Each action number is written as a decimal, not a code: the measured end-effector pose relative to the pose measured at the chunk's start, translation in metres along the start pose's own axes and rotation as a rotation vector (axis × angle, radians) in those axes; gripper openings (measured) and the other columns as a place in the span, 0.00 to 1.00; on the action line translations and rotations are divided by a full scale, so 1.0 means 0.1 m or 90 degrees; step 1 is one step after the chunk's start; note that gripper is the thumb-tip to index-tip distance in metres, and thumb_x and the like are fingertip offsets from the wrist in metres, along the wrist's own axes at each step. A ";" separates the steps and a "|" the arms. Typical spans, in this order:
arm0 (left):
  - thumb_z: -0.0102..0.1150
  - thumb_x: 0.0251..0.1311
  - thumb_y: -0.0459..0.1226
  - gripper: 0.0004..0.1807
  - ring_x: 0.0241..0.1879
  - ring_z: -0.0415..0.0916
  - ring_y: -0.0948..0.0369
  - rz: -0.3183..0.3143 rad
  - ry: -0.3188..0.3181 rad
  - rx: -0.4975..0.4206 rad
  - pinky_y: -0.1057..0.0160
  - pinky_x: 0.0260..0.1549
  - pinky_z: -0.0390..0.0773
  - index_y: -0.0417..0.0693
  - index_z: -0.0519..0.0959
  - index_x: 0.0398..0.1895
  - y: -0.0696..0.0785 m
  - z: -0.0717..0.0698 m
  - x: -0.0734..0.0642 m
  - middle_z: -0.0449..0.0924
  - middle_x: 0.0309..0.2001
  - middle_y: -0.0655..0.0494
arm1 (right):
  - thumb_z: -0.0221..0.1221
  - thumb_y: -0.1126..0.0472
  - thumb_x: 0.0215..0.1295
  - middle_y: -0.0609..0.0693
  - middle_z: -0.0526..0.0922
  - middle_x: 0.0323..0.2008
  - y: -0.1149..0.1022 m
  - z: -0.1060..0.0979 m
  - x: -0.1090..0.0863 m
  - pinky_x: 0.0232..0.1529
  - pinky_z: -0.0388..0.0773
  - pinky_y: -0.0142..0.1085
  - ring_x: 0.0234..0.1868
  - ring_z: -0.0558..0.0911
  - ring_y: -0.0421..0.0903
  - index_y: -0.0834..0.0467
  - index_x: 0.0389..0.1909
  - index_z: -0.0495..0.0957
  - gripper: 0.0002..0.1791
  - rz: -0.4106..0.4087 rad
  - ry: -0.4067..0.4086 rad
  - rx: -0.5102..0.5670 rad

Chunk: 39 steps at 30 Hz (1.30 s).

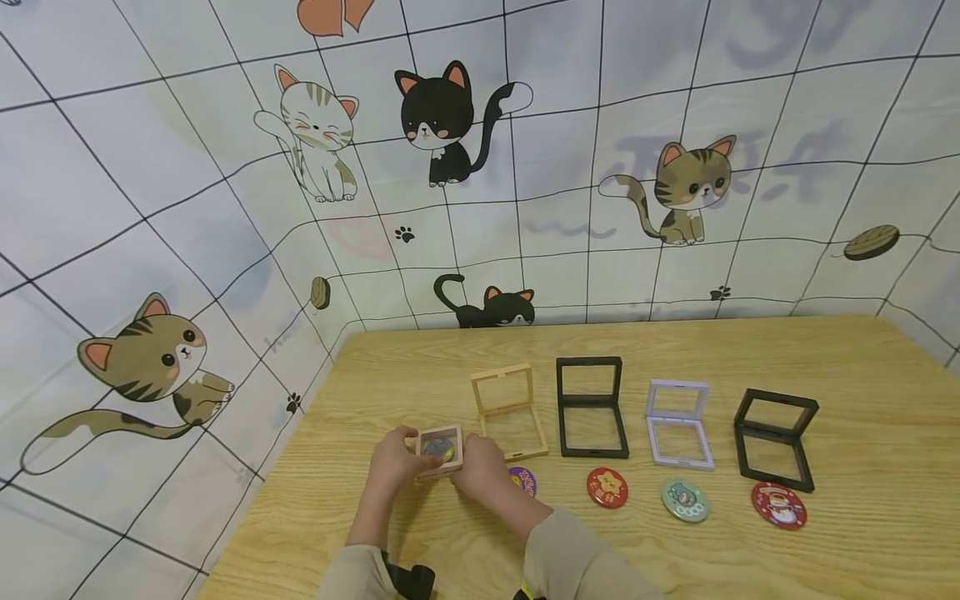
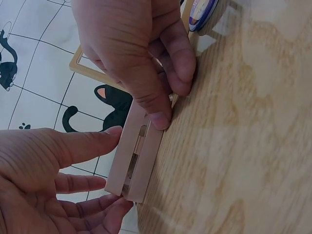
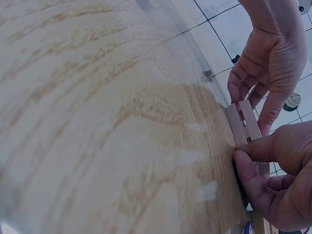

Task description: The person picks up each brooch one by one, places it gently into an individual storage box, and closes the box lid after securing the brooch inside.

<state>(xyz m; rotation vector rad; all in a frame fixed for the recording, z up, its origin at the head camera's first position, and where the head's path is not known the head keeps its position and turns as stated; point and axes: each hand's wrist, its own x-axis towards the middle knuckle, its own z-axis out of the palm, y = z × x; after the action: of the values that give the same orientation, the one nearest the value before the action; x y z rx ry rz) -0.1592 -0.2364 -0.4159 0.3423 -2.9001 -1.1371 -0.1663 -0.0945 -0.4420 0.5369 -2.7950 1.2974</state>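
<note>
A small pink display frame (image 1: 444, 472) sits on the table's left part, with a round, multicoloured piece (image 1: 442, 450) behind its clear window. My left hand (image 1: 393, 462) grips the frame's left side, the thumb on the upper half. On the opposite side my right hand (image 1: 483, 469) pinches the frame at its edge. Seen from the side in the left wrist view, the two halves of the pink frame (image 2: 119, 163) lie nearly together, a narrow gap between them. In the right wrist view, right thumb and fingers meet at the seam.
Stand-up frames in a row sit open to the right: yellow (image 1: 542, 433), black (image 1: 561, 429), lilac (image 1: 652, 442) and another black (image 1: 742, 454). Round badges lie before them: purple (image 1: 523, 481), red (image 1: 607, 487), green (image 1: 684, 501) and red snowman (image 1: 779, 505). Behind hangs a cat-print cloth (image 1: 555, 275).
</note>
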 end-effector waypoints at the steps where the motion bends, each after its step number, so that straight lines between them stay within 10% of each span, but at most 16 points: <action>1: 0.71 0.40 0.37 0.35 0.34 0.75 0.51 0.001 -0.003 -0.001 0.56 0.29 0.75 0.31 0.68 0.53 0.00 0.00 0.00 0.77 0.37 0.39 | 0.66 0.72 0.38 0.55 0.74 0.21 0.00 0.00 0.00 0.23 0.75 0.37 0.22 0.75 0.49 0.68 0.27 0.71 0.14 0.000 0.001 -0.001; 39: 0.69 0.41 0.34 0.30 0.33 0.75 0.51 0.050 -0.020 0.036 0.58 0.28 0.75 0.34 0.69 0.49 0.00 0.02 -0.01 0.77 0.36 0.40 | 0.65 0.69 0.43 0.53 0.72 0.20 0.02 0.00 0.01 0.20 0.72 0.33 0.19 0.72 0.45 0.67 0.27 0.71 0.12 0.006 -0.021 0.005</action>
<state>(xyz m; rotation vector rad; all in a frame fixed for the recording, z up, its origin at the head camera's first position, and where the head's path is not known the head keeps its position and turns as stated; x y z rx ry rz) -0.1581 -0.2349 -0.4175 0.2105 -2.9479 -1.0608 -0.1677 -0.0942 -0.4434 0.5502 -2.8232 1.3141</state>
